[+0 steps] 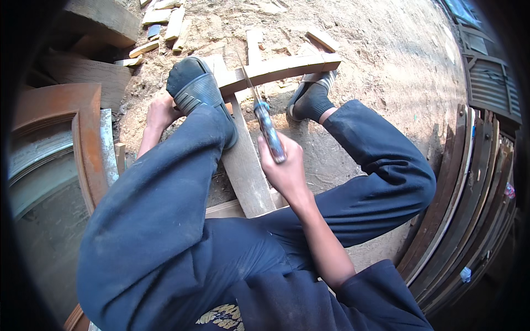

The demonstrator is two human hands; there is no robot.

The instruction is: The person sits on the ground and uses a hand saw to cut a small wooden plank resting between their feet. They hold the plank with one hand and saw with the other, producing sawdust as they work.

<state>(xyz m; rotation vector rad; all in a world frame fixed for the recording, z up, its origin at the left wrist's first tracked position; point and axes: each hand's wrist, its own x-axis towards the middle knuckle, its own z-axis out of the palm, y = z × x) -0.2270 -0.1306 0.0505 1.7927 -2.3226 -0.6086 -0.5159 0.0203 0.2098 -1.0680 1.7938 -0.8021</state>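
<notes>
I see bare dirt ground (375,49) filling the upper half of the view, with stacked wooden frames (469,209) curving along the rim from 2 to 5 o'clock and a brown arched frame (83,143) at 9 o'clock. My dark blue trousers (165,220) take up the lower middle, knees bent up. A pale plank (245,171) runs from the centre toward 12 o'clock, passing under my left foot. A thinner strip (276,70) lies across its far end, at about 12 o'clock, tilted slightly up to the right. My left sandal (199,91) presses down on the plank near that crossing; my right sandal (312,96) sits at 1 o'clock, just beside the strip's right part. Short wood offcuts (165,25) lie scattered at 11 o'clock.

My right hand (284,171), near the centre, has its grip clenched around the handle of a chisel (265,118). The chisel points away toward 12 o'clock, and its thin blade reaches the strip where that meets the plank. My left hand (160,113) is at 10 o'clock, low beside the left sandal and near the ground; its fingers are hidden behind my leg, so I cannot tell whether that grip is clenched or released.
</notes>
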